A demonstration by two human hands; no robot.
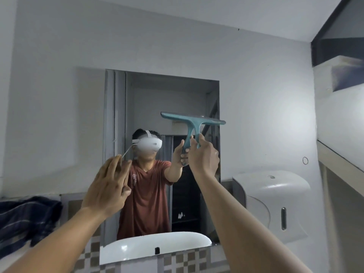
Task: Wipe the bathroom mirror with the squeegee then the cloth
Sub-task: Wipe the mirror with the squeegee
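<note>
Mirror point(157, 107): mounted on the pale wall above the basin; the person's reflection, in a rust-red shirt and white headset, is shown in it.
Dispenser point(275, 201): white, fixed to the wall just right of the mirror's lower corner.
Cloth point(25, 217): dark blue, left crumpled on the ledge at the far left, well apart from both hands.
Basin point(157, 245): its white rim is seen reflected along the mirror's bottom edge, above checkered tiles.
Right hand point(204, 156): raised in front of the mirror's right side, fingers wrapped tight round the handle.
Left hand point(110, 186): held up near the mirror's left edge, fingers spread and loose, nothing gripped.
Squeegee point(194, 123): teal, handle down, blade held across the upper right of the glass, slightly tilted; contact with the glass cannot be told.
</note>
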